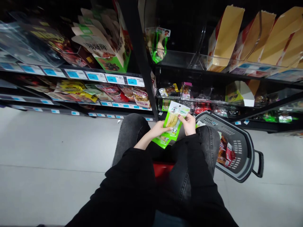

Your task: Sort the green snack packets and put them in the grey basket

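Between my knees, my left hand (159, 131) and my right hand (188, 124) hold a green and white snack packet (174, 118) with a clear window and a panda print. Pale yellow pieces show through the window. My right thumb presses on the packet's upper right, and my left thumb lies across its lower left. A second green packet (162, 140) with a similar panda print sits under the first, by my left hand; its upper part is hidden. Both hands are closed on the packaging.
A grey shopping basket (245, 142) with red and brown packets (226, 151) stands right of my right knee. Shelves ahead carry open cartons (226, 37), a green-edged packet (161, 45) and bagged snacks (113, 93). A black upright post (142, 53) divides them. Something red (163, 169) is beneath me.
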Available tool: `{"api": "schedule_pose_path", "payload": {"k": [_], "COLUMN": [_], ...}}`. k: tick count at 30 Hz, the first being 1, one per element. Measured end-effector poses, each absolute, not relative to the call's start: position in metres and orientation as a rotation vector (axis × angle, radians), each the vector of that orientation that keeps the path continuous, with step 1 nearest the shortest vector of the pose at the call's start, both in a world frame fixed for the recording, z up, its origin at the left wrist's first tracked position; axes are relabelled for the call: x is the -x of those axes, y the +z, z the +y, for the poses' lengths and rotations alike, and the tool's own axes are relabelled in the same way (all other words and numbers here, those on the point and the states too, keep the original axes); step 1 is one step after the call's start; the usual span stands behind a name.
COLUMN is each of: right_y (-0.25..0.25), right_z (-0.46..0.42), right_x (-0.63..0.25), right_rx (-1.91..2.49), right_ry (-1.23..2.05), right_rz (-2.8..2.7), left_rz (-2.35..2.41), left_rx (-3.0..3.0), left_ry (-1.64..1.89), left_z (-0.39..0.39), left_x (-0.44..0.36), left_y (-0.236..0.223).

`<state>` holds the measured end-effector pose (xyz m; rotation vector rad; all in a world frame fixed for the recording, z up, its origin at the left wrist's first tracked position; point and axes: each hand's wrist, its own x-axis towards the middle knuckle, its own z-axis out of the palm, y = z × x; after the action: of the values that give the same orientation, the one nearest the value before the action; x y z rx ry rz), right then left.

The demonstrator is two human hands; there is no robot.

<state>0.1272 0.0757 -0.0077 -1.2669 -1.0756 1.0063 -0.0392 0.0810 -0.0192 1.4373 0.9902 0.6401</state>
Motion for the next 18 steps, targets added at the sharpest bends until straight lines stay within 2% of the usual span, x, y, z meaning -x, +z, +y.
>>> {"api": "schedule_pose_path", "payload": {"k": [18], "right_y": [-0.023], "right_z": [0.075], "right_x": [-0.148], "right_rx": [1.419], "right_ry": [1.064], "right_rz": [-0.995], "left_rz": [0.948], "left_rx": [-1.449], "left_ry": [0.455], "left_z": [0.062], "left_x": [0.013], "left_y": [-0.036]}}
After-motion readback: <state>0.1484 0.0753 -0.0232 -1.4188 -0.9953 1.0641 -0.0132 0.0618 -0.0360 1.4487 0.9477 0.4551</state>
